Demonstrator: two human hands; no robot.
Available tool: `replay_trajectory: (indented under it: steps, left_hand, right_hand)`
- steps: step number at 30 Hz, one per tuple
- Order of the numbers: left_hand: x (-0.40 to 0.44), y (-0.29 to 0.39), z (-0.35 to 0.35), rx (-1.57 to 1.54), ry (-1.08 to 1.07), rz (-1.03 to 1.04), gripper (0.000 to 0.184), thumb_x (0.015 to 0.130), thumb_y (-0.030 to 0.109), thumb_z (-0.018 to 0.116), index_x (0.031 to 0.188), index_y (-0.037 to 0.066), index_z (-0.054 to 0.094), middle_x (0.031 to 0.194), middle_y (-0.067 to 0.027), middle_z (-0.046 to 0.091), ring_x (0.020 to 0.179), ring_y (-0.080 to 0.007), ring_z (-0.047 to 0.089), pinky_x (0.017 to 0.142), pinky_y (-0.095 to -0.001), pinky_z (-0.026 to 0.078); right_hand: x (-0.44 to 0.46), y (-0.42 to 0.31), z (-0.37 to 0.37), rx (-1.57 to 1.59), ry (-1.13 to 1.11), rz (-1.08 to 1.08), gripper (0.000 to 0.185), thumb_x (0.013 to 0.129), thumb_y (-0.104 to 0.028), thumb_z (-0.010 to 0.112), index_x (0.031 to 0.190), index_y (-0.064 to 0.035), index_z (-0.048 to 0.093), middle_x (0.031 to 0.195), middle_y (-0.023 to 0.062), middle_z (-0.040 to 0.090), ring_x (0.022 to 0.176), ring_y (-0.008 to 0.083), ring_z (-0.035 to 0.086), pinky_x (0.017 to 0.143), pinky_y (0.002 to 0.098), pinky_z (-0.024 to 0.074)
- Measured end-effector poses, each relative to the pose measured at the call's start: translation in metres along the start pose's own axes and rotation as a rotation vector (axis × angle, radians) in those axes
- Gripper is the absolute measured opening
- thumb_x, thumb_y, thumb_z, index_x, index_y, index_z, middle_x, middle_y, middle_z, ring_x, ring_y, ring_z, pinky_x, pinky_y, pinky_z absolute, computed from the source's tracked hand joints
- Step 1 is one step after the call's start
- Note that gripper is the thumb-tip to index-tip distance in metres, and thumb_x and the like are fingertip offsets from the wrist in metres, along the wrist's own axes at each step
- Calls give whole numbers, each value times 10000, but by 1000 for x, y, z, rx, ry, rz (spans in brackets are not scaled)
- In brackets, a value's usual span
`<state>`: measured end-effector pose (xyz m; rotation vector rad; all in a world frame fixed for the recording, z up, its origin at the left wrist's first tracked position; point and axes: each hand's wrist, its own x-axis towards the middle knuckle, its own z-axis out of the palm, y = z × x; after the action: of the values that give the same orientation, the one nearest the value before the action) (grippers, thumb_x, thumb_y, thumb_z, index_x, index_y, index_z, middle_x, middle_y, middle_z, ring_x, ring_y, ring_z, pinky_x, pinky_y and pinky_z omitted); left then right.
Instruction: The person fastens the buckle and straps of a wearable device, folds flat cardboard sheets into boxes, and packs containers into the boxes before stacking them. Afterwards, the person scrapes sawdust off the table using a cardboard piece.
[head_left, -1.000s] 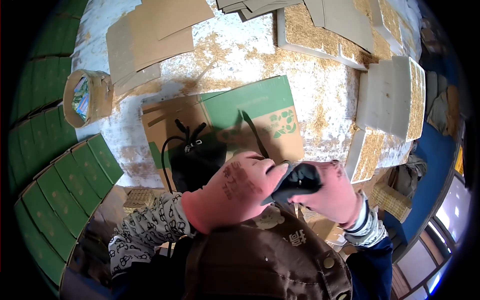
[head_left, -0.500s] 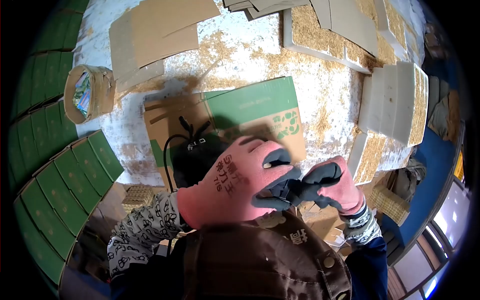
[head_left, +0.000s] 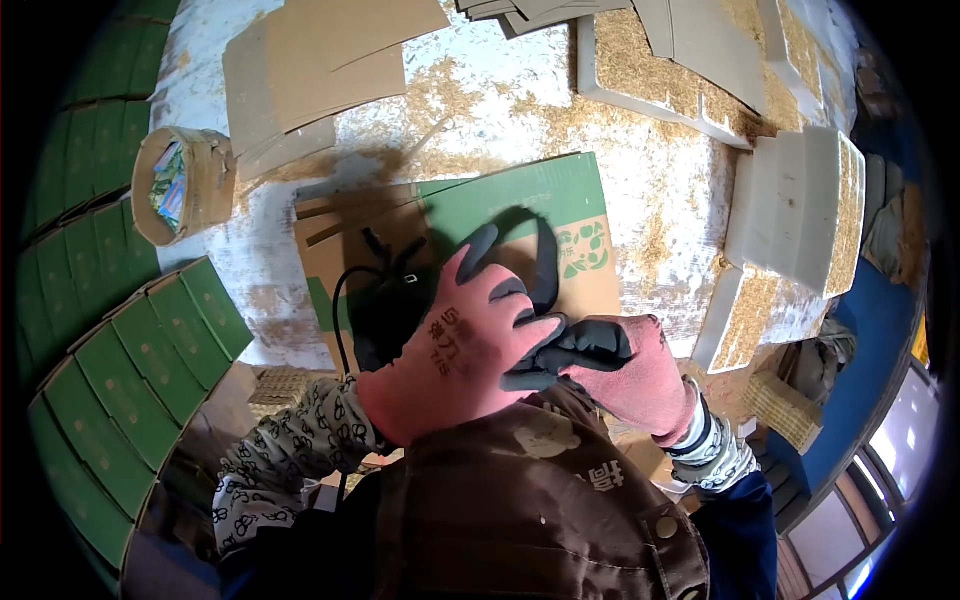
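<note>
My left hand (head_left: 455, 350), in a pink glove with dark grey fingertips, is in front of my chest with its upper fingers spread. Its thumb side meets my right hand (head_left: 625, 370), gloved alike, whose fingers are pinched together. A dark strap (head_left: 546, 262) loops up from between the hands; which fingers grip it is partly hidden. Below them is a brown apron (head_left: 540, 500). Behind my left hand, a black bag-like item (head_left: 385, 315) with a cord lies on a flat green and brown carton (head_left: 510, 205).
Green boxes (head_left: 150, 360) stand in rows at left, near a round container (head_left: 215, 190) holding colourful packets. Cardboard sheets (head_left: 340, 60) lie at the top. White foam boxes (head_left: 790, 205) with shavings stand at right, and a woven basket (head_left: 785, 410) sits below them.
My left hand has raised and spread its upper fingers. My right hand has moved left against it. The dark strap now arches above the hands.
</note>
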<state>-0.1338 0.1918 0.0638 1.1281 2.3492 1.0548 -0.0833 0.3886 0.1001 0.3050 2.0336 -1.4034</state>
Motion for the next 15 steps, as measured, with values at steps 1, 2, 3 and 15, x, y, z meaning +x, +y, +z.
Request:
replay_trajectory:
  steps: [1,2,3,15]
  left_hand:
    - [-2,-3,-1,-11,5,14,416,624,351,764,960,120,679,831,-43,561,962,-262,532,1015,-553,276]
    - [-3,-6,-2,-22,11,30,414,630,340,753,968,112,680,841,-53,557,959,-267,523,1018,-560,281]
    - [-5,-8,-3,-34,17,46,412,636,329,741,976,104,681,851,-64,553,956,-273,513,1021,-568,285]
    - [-9,-19,-18,-41,-44,137,399,614,352,744,909,91,685,828,-31,583,966,-238,526,1029,-548,269]
  right_hand:
    - [2,0,1,16,-16,-9,152,710,-38,729,828,4,642,704,66,625,643,113,553,608,257,462]
    - [4,0,0,31,-31,-19,167,706,-45,733,842,4,648,729,91,639,650,147,586,629,268,476]
    - [5,4,-1,107,-47,-32,163,710,-33,731,844,9,649,730,83,639,653,135,581,625,260,472]
    - [4,22,-21,397,-210,-52,155,719,-29,735,835,47,663,731,41,642,693,76,581,634,214,475]
